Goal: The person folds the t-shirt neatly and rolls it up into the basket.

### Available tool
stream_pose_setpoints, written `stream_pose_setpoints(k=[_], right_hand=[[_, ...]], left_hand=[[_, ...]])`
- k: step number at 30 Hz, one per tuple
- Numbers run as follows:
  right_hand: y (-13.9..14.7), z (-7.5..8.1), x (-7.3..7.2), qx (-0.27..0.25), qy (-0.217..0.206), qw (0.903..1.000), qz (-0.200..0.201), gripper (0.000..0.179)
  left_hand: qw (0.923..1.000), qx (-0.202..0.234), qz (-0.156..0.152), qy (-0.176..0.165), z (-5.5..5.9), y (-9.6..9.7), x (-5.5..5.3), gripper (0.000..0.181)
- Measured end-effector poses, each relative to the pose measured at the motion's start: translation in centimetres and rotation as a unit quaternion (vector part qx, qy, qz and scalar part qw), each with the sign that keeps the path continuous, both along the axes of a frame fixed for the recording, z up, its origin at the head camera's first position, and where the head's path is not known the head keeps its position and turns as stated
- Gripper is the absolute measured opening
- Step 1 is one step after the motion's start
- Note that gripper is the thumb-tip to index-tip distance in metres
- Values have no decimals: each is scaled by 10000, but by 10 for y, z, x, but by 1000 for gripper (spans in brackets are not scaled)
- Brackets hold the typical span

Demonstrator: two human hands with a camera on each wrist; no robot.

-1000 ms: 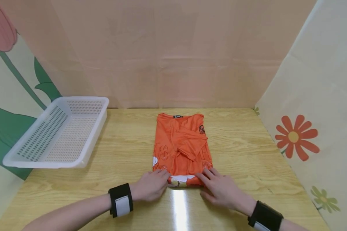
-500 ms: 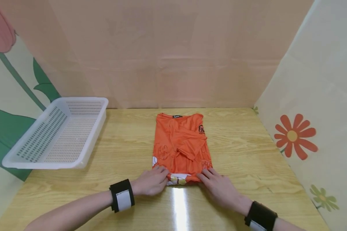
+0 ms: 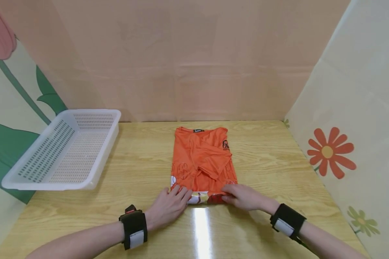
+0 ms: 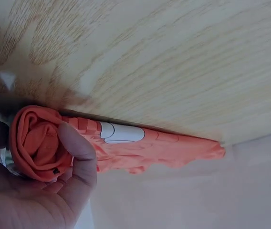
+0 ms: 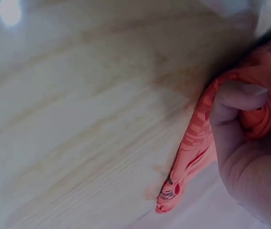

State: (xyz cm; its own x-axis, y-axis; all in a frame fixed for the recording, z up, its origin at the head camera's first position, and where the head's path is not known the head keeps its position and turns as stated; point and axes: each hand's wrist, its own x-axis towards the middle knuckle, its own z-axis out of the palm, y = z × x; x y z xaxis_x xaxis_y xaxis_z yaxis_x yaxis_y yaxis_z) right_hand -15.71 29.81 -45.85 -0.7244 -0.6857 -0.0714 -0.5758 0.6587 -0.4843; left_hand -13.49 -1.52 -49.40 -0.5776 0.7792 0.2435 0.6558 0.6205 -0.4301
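Note:
An orange T-shirt (image 3: 202,154) lies on the table with its sides folded in, collar at the far end. Its near end is wound into a thick roll (image 4: 39,143), whose spiral end shows in the left wrist view. My left hand (image 3: 170,205) grips the roll's left end, a finger and thumb curled round it. At the other end my right hand (image 3: 246,197) holds the roll, its thumb bent over the spiral in the right wrist view. White and yellow print shows along the roll between the hands. The right hand's other fingertips are hidden.
A white slotted plastic basket (image 3: 95,172) stands at the left of the wooden table (image 3: 142,154). A plain pinkish sheet (image 3: 197,72) rises along the back edge, and a flower-printed sheet (image 3: 353,93) borders the right side.
The roll has turned slightly away from me, up the shirt, and both hands have moved with it. My right wrist has swung higher and the fingers of both hands have shifted their hold.

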Motion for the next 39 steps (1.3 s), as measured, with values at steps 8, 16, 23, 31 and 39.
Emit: stream_pose_setpoints(k=[8, 16, 23, 31, 39], right_hand=[[-1, 1, -4, 136, -185, 9997, 11, 10], [-3, -5, 21, 1294, 1662, 9764, -485, 48], [-9, -18, 29, 1383, 2957, 9416, -824, 53], [-13, -23, 24, 1524, 2923, 9422, -598, 32], [-12, -17, 8, 950, 2065, 9721, -578, 15]], left_hand=[[9979, 203, -3, -611, 6, 3, -3, 14], [9457, 1052, 125, -3073, 22, 3, -22, 19], [8901, 1066, 550, -4398, 37, 3, -39, 27], [8960, 863, 686, -4301, 38, 5, -44, 29], [9869, 203, -57, -1598, 17, 3, -31, 50]])
